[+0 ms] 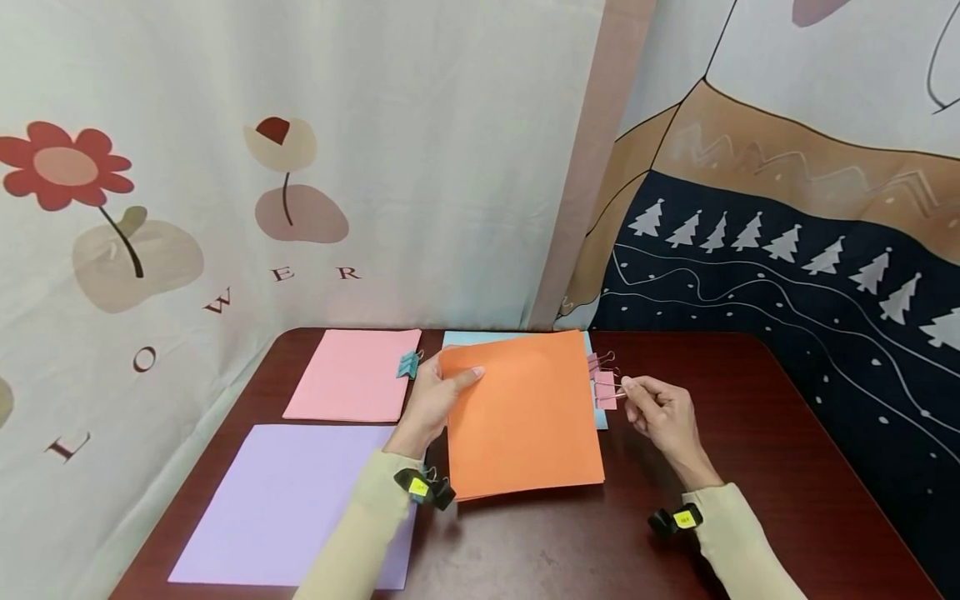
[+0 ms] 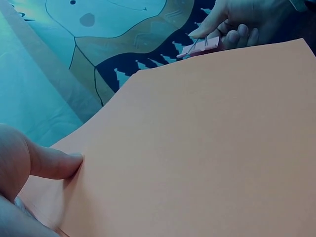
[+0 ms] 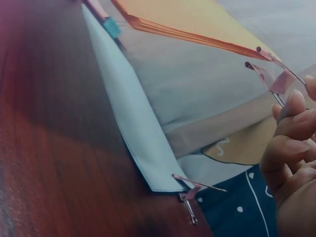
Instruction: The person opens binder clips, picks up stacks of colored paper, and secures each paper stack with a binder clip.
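Note:
My left hand (image 1: 433,398) grips a stack of orange paper (image 1: 525,417) by its left edge, thumb on top, holding it tilted above the table. At the stack's right edge, my right hand (image 1: 666,418) pinches a pink binder clip (image 1: 605,390) by its wire handles. In the right wrist view that binder clip (image 3: 284,81) has its jaws spread beside the orange sheets; whether they straddle the edge I cannot tell. Behind lies light blue paper (image 1: 602,418), mostly hidden, with another pink binder clip (image 3: 190,191) on its edge.
Pink paper (image 1: 345,375) with a teal binder clip (image 1: 408,364) lies at the back left. Nearer is purple paper (image 1: 292,500), its right edge partly covered by my left sleeve. Everything rests on a dark red-brown table (image 1: 750,400), with printed curtains (image 1: 450,167) behind.

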### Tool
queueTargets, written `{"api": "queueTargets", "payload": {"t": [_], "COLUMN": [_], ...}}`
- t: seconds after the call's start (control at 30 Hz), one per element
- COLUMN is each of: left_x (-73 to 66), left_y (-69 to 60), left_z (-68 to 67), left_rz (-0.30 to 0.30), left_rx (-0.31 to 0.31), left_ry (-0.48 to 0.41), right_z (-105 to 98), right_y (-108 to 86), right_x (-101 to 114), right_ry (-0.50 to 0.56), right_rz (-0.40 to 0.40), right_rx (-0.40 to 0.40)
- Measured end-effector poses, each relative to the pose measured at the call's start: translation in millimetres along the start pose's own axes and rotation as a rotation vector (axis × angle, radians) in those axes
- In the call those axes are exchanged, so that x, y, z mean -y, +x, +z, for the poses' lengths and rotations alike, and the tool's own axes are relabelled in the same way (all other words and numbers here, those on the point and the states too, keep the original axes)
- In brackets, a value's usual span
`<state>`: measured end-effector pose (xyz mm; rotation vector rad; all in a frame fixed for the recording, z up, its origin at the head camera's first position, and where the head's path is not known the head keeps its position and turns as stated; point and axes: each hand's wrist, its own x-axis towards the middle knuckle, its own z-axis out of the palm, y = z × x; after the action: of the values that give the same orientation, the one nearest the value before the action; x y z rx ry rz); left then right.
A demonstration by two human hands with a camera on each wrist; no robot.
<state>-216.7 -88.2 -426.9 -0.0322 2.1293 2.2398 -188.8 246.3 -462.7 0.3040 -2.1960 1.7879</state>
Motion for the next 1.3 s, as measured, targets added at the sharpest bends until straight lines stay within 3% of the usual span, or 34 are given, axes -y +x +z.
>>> {"api": "queueTargets", "payload": {"t": [0.5,0.83,1.1,1.3], "left_x": [1.2,2.7,4.5,2.2], "left_y": [-2.8,-2.6,-2.4,-0.8], "left_z": [6.1,8.7,5.6,-2.4], "left_rz": [-0.044,-0.054,-0.065,-0.092], "left_rx": [0.015,0.028,0.032,0.111], "left_ry": [0.004,-0.016,0.039,0.097], "right_z": [10,16,18,11], "right_y": [-2.5,-4.9,-3.2,-1.2], "right_x": [-3,-7,-6,-5], "right_ry": [-0.002,-0.002,-0.073,-0.230], "right_rz": [0.026,-0.042,0.178,0.221], "right_rx": [0.024,0.091,0.087,0.167]}}
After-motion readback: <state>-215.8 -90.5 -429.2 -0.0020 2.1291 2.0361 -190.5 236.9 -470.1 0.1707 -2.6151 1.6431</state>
